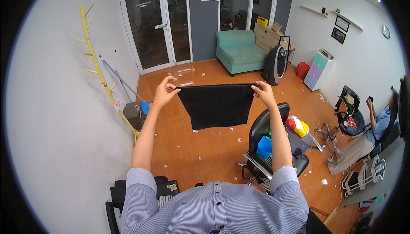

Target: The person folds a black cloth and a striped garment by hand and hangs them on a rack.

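A black cloth [217, 108] hangs stretched out in front of me at arm's length, its upper edge nearly level. At its top left corner my left hand [165, 94] pinches the edge between thumb and finger, with other fingers raised. The top right corner is gripped the same way by my right hand [264, 93]. Both arms reach forward, and the cloth's lower edge hangs free above the floor. Whether the cloth is folded or a single layer, I cannot tell.
A black office chair [255, 125] stands by my right arm, bearing a blue container [264, 147] and a red-yellow package [297, 126]. A yellow coat stand [95, 58] leans at left. Beyond are a green sofa [241, 54] and black speaker [275, 65]. A person [380, 123] sits at right.
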The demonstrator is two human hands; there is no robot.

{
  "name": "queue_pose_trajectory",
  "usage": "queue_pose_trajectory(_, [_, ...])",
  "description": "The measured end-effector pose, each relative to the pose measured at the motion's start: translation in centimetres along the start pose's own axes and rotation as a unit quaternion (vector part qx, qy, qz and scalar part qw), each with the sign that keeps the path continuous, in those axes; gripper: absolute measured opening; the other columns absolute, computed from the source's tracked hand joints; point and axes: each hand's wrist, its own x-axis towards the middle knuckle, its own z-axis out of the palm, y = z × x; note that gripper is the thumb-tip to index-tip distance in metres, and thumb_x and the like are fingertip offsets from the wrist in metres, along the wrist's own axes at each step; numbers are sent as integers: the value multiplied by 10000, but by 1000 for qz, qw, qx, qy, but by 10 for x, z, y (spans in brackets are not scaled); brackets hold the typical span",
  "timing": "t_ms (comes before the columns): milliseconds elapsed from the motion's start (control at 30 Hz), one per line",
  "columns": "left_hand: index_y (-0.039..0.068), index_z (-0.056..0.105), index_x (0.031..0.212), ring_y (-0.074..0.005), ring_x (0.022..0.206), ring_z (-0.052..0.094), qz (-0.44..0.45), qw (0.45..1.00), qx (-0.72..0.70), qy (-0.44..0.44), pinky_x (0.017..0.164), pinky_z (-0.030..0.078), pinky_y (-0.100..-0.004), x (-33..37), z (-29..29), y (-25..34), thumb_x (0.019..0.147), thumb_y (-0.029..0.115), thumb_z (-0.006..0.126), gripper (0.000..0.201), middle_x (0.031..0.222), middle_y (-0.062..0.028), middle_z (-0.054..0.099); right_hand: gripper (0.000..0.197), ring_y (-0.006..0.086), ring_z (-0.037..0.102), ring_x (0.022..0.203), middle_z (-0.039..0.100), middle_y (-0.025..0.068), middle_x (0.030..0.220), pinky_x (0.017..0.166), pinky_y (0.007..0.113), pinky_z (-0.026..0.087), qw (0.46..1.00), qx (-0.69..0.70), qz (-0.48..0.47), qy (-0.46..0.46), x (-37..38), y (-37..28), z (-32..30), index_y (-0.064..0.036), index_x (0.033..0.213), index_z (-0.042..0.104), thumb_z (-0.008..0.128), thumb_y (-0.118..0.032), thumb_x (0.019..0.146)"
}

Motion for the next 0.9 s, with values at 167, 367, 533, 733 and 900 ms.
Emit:
queue_pose_trajectory(167, [67, 486, 1023, -74, 727, 575, 38, 997, -62, 31, 697, 460, -234, -4, -6, -5, 723, -30, 697, 380, 729, -13, 578, 123, 82, 491, 525, 566, 19, 662, 482, 247, 387, 998, -23, -50, 31, -5, -5, 7, 27, 898, 606, 640, -60, 817])
queue_pose_trajectory(367, [84, 472, 953, -57, 701, 549, -44, 996, -78, 9, 668, 441, -232, -3, -6, -29, 725, -16, 711, 345, 695, 27, 562, 166, 80, 505, 582, 566, 17, 661, 534, 250, 405, 994, 83, 64, 10, 6, 3, 18, 20, 903, 616, 669, -93, 793])
queue_pose_trajectory(533, [83, 474, 910, -58, 674, 543, -103, 992, -62, -45, 635, 438, -232, -6, 1, -31, 719, 14, 739, 334, 679, 9, 579, 149, 56, 426, 556, 560, -30, 659, 495, 230, 302, 989, -120, -36, 79, 5, 34, 11, -67, 742, 627, 739, -165, 747])
queue_pose_trajectory(733, [59, 492, 892, -85, 674, 559, -119, 992, -21, -33, 613, 460, -267, -6, -12, -37, 738, 32, 729, 284, 746, -20, 601, 172, 64, 473, 611, 545, -39, 677, 555, 227, 361, 997, 7, 65, -37, 7, 12, 13, -46, 753, 597, 713, -169, 783])
queue_pose_trajectory(900, [25, 549, 924, -115, 728, 587, -73, 991, 101, -47, 687, 476, -278, -3, -21, -39, 836, 108, 646, 156, 872, -27, 636, 168, 52, 471, 674, 549, -44, 714, 635, 206, 342, 992, 90, 18, -92, 9, -1, 24, -74, 753, 568, 688, -178, 808])
